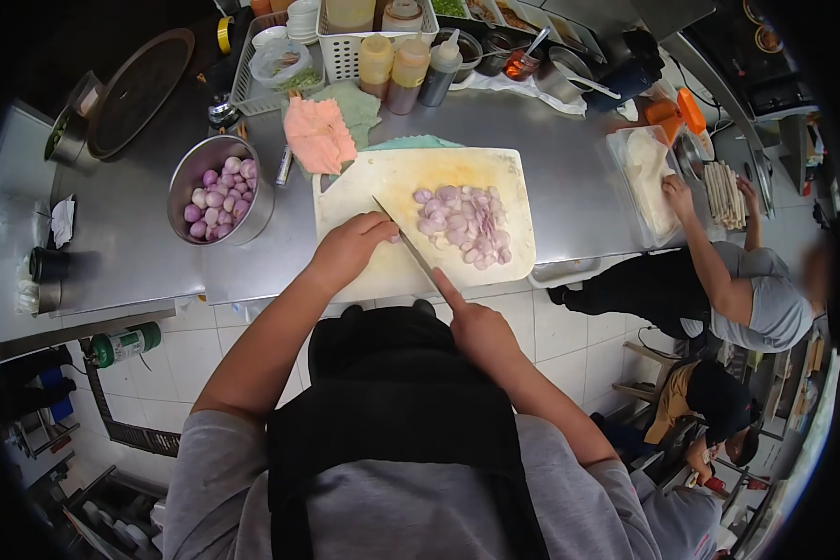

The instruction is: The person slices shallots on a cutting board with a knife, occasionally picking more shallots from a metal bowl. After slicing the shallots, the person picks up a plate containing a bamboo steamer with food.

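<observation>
Purple-white sliced onions (465, 222) lie in a loose heap on the right half of a pale cutting board (355, 271), some slices overlapping and others flat. Just left of them, a knife (409, 239) slants across the board, its tip pointing away from the person and to the left. The right hand (481, 336) holds it, fingers clamped around the handle with the index finger stretched forward along it. The left hand (353, 245) is over the board on the other side of the blade, its fingers together and bent, tips close beside the steel; whether they pinch a piece cannot be told.

Beyond the board's far left corner lies a pink cloth (317, 133), touching it, with a green cloth (353, 105) partly underneath. Farther left, a metal pot (261, 210) of whole onions (219, 198) stands on the steel table (294, 252). Squeeze bottles (409, 73) stand behind the board. Well to the right, a co-worker (765, 294) reaches one hand to a plastic tub (630, 191) holding something pale.
</observation>
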### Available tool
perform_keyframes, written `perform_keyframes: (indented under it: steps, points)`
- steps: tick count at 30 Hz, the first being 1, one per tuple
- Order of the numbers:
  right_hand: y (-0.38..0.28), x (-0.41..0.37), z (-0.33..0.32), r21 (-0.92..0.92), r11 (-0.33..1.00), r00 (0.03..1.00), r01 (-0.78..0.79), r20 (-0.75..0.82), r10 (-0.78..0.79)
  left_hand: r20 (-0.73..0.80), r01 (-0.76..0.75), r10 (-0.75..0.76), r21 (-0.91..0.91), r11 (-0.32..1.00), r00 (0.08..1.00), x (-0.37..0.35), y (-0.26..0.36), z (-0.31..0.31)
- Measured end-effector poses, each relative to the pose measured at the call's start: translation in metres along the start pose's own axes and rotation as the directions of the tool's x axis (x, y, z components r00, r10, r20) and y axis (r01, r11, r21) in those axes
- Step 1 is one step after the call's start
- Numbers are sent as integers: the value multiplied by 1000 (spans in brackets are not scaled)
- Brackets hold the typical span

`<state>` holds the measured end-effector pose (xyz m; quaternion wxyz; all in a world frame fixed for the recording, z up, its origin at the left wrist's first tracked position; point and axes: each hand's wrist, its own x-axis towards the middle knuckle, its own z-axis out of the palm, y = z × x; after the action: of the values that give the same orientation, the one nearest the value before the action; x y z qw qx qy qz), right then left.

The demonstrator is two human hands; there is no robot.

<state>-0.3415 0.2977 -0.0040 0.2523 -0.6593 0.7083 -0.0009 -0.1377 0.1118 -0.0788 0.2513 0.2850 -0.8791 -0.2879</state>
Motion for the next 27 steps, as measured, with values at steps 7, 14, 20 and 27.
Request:
perform_keyframes:
  steps: [7, 14, 20, 27]
  points:
    - [-6, -1, -2, 32, 999, 1000, 12, -3, -12, 18, 12, -12, -8, 1000, 1000, -2, -3, 4]
    - [-7, -14, -21, 15, 999, 999, 29, 34, -30, 4, -12, 12, 35, 999, 1000, -3, -4, 2]
    - [-5, 4, -1, 23, 1000, 999, 10, 30, -10, -5, -18, 18, 53, 998, 1000, -4, -3, 1]
    - [-7, -7, 0, 83, 997, 999, -3, 34, 0, -24, -50, 52, 82, 995, 998, -5, -5, 3]
